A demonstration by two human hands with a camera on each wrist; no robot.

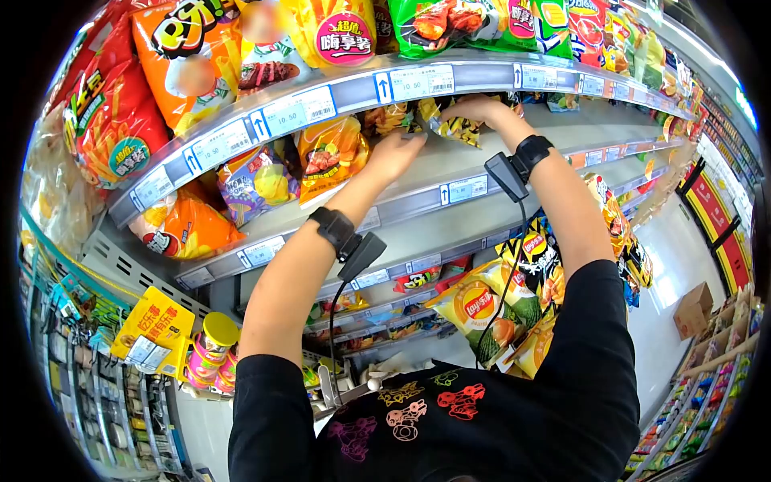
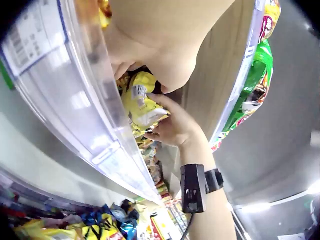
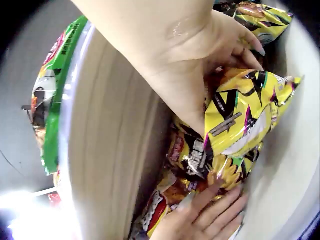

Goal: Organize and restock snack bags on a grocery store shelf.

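Observation:
On the second shelf, my right hand [image 1: 479, 109] grips a yellow and black snack bag [image 3: 245, 117], its thumb and fingers around the near end in the right wrist view. The left wrist view shows that bag's pale back [image 2: 145, 107] pinched by the right hand [image 2: 172, 127]. My left hand [image 1: 397, 154] reaches in beside it; in the right wrist view its fingers [image 3: 220, 212] lie fairly straight against a black and yellow snack bag [image 3: 192, 155] in the row. Left of that hand stands an orange snack bag [image 1: 331, 157].
Above, a shelf edge with price tags [image 1: 301, 112] overhangs both hands, with large chip bags [image 1: 189, 64] on top. Lay's bags [image 1: 482, 305] are bunched low by the right arm. A yellow sign [image 1: 154, 333] and pink tubs [image 1: 210, 353] stand at lower left.

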